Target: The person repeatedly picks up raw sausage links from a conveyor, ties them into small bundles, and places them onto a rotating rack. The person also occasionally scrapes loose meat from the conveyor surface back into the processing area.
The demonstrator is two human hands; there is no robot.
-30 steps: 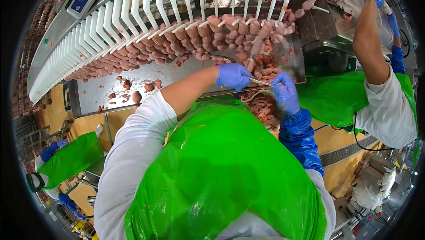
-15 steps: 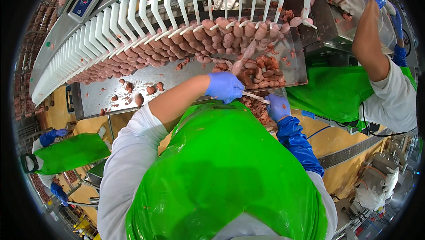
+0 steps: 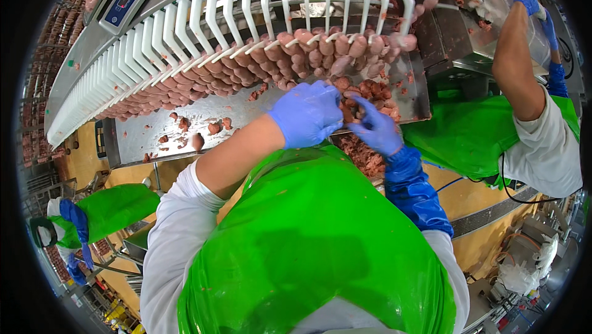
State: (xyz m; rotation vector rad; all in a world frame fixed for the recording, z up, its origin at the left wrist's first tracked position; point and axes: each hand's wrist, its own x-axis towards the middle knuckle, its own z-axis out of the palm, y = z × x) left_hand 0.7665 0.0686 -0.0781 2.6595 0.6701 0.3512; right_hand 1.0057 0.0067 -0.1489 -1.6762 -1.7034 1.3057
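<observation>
A steel tray (image 3: pixel 185 140) runs below a white rack (image 3: pixel 203 32) hung with sausages (image 3: pixel 296 57). I see my left hand (image 3: pixel 306 114) and right hand (image 3: pixel 375 129), both blue-gloved, meeting over a heap of links (image 3: pixel 370 90) at the tray's right end. The left fingers curl shut, seemingly around a link, though I cannot tell for sure. The right thumb and fingers pinch together beside them. A co-worker's arm (image 3: pixel 515 63) reaches up at far right.

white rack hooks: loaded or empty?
Loaded. Pink sausage links hang in loops along the white rack; both hands work at a clump below.
</observation>
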